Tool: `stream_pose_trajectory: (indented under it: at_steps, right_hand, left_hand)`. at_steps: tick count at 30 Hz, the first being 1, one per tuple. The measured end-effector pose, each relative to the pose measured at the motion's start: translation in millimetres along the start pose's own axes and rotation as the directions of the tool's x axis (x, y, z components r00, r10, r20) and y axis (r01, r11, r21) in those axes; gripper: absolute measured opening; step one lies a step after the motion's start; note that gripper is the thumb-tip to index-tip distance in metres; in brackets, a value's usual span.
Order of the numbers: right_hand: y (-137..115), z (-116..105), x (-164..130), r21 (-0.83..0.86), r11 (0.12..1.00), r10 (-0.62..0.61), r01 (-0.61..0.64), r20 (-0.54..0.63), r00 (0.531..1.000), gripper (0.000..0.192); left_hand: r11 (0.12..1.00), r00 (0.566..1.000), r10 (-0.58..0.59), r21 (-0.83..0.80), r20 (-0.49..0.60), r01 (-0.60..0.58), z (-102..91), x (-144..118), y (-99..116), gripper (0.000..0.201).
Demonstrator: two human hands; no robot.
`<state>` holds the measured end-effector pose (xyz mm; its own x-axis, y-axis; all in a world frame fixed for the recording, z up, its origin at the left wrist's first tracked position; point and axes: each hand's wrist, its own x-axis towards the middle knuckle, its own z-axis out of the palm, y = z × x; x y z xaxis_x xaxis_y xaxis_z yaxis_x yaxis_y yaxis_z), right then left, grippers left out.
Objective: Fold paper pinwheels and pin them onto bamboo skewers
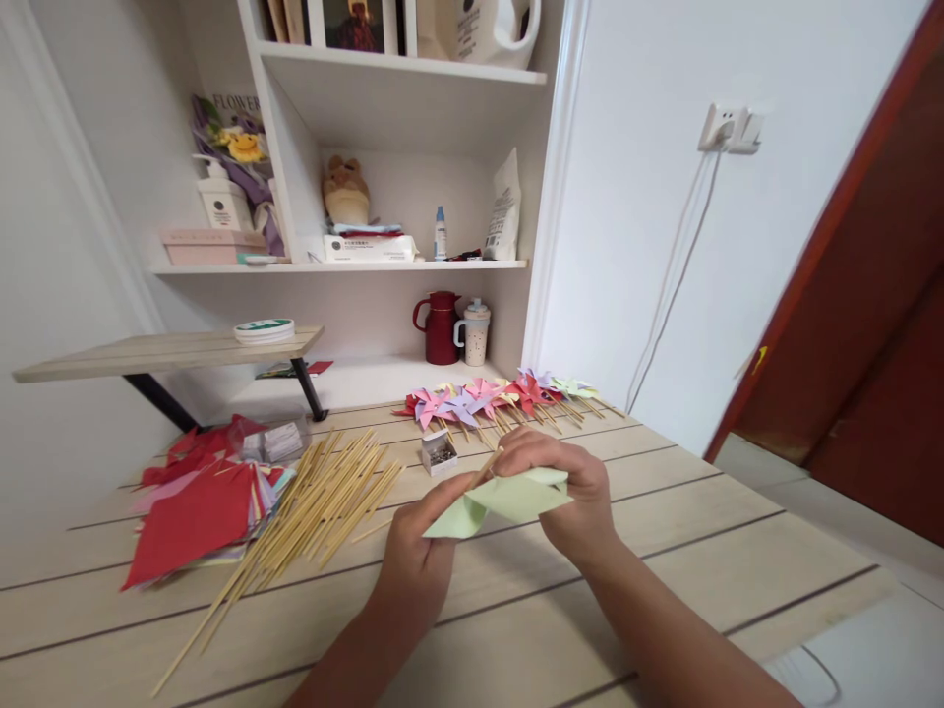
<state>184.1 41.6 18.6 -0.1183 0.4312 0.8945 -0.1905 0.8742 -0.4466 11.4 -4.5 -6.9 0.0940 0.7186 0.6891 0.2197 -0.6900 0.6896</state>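
Between my two hands, above the table, is a light green paper pinwheel (516, 495), its blades partly folded in. My left hand (424, 536) is closed on its left side, thumb along the paper. My right hand (571, 482) curls over the far and right side, fingers bent around the paper. A thin wooden stick (487, 466) shows at the pinwheel's back, between my fingertips; most of it is hidden. Just beyond my left hand stands a small open box (440, 453) of tiny metal pins. Farther back lies a row of finished pinwheels (472, 401) in several colours on sticks.
Many loose wooden sticks (324, 501) lie left of my hands, beside a stack of coloured paper sheets (196, 516) and a clear plastic box (276, 442). A small raised stand (184, 351) is at the back left. A red jug (441, 329) and a cup (476, 332) stand behind.
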Motion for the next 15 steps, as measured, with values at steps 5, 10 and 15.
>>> stream_pose_trajectory:
  at_steps: [5,10,15]
  right_hand:
    - [-0.9,-0.2,0.6,0.01,1.0,-0.005,0.005,-0.005,1.0,0.014]
    - [0.0,-0.5,-0.1,-0.019,1.0,0.008,-0.008,-0.022,1.0,0.014]
    - [0.9,-0.9,-0.4,0.014,1.0,-0.003,0.004,-0.016,1.0,0.017]
  left_hand:
    - [1.0,1.0,0.02,-0.009,-0.012,-0.021,-0.9,-0.8,-1.7,0.041]
    - [1.0,1.0,0.014,0.022,-0.012,-0.013,-1.7,-3.3,-1.9,0.04]
    - [0.995,0.997,0.068,0.073,-0.046,-0.065,-3.6,-2.3,0.7,0.039]
